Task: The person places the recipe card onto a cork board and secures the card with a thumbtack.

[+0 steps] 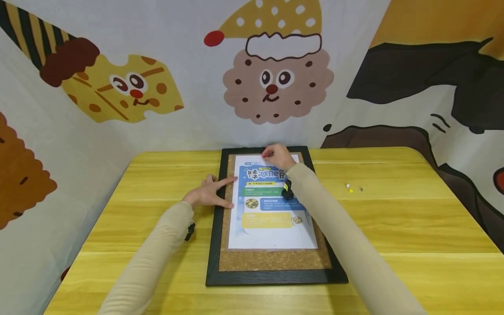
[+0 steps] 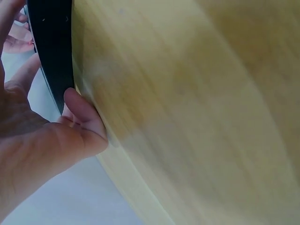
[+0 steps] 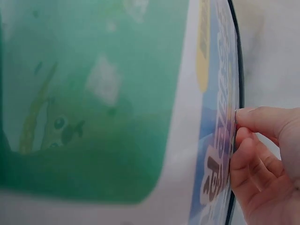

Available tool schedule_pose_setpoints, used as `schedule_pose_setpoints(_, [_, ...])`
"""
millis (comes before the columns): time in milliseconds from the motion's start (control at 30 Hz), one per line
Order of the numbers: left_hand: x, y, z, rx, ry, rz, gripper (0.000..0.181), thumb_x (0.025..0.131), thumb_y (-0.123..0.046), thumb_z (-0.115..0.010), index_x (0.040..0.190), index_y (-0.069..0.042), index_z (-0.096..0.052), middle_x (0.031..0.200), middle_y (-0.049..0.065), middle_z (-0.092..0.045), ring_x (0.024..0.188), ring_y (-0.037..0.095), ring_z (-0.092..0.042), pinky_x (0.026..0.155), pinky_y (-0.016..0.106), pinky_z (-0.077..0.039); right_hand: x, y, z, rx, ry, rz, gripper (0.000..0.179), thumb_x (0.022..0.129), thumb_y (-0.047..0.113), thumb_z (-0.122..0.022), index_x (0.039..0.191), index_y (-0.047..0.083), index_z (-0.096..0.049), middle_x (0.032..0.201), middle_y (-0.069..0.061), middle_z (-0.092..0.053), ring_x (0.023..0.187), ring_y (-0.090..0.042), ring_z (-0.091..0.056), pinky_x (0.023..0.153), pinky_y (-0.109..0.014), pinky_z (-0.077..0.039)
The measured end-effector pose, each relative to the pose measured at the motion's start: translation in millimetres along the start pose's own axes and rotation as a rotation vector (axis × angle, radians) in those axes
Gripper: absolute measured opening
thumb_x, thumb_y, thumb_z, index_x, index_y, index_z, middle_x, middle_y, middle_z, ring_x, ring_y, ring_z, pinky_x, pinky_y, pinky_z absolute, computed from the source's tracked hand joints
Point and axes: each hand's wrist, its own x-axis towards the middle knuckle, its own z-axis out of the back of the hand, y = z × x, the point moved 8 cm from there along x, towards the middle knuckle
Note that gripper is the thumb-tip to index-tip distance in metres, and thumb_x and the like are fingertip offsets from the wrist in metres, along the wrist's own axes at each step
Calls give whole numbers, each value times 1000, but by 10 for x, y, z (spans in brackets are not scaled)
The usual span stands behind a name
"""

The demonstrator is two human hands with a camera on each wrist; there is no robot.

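- R hand [image 1: 278,156]: up at the top end of the cork board [image 1: 275,261], thumb + fingertips curled in a pinch. Small red thing [image 1: 264,155] shows at the tips, looks like a pin but mostly hidden, so can't tell 100%.
- L hand [image 1: 210,191]: over the board's left side, thumb + index spread wide w/ tips at the poster's left edge, not gripping anything.
- Poster [image 1: 256,238]: lies flat on the board, bare cork showing below it. Blue, green + yellow blocks w/ Chinese txt. Tiny pale spot near its bottom edge, too small to tell what.
- Black frame [image 1: 275,278]: runs round the board.
- White pin [image 1: 348,186], yellow pin [image 1: 351,191] + a small dark bit [image 1: 361,189]: close together, well off to the board's right.
- Wood table [image 1: 393,227]: under the board.
- Cartoon cloth [image 1: 189,135]: hangs behind the board, cheese + cookie faces etc.
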Motion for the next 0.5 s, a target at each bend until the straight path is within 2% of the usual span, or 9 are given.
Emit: schedule_pose_setpoints(500, [-1,18,-21,-11,0,-13,94,79,-44,-79,155,-30,-26,138,26,-13,113,39,-22,88,55,-30,10,45,-9,-85,23,-50,14,92,6,-65,105,4,-71,104,-9,-63,98,-24,-56,89,-38,-43])
